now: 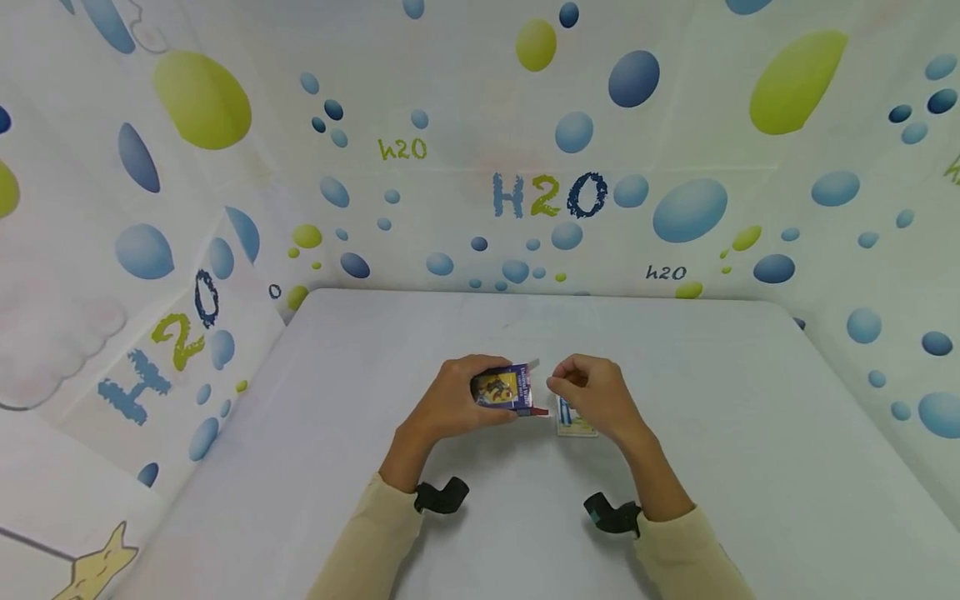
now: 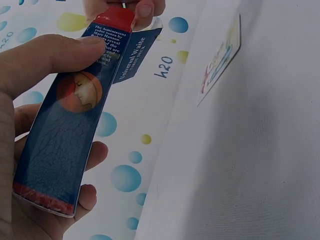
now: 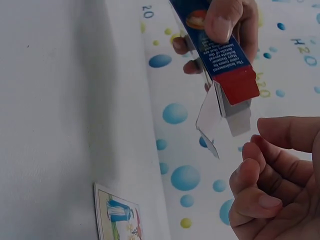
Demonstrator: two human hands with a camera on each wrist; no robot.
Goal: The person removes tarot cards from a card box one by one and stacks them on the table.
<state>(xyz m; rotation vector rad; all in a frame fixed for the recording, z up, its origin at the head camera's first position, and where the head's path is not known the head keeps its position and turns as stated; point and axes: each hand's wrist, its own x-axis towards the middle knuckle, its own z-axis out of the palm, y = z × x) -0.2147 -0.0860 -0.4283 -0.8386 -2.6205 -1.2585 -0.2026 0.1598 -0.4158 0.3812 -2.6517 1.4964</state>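
Observation:
My left hand point(image 1: 457, 400) grips a dark blue tarot card box point(image 1: 506, 387) above the table, thumb on one narrow side and fingers round the other. In the right wrist view, the box's open end shows a red side flap point(image 3: 239, 85) and a white lid flap point(image 3: 210, 112) folded out. My right hand point(image 1: 596, 392) is just beyond that end, fingers bent and thumb close to the index fingertip, with nothing visible between them. On the table below my right hand lies a picture card point(image 1: 576, 423), partly hidden by it in the head view.
The white table point(image 1: 337, 358) extends around both hands. A white backdrop point(image 1: 465, 100) with blue and green drops and H2O lettering stands behind it and along the sides. Black wrist mounts point(image 1: 442, 496) sit at both sleeve cuffs.

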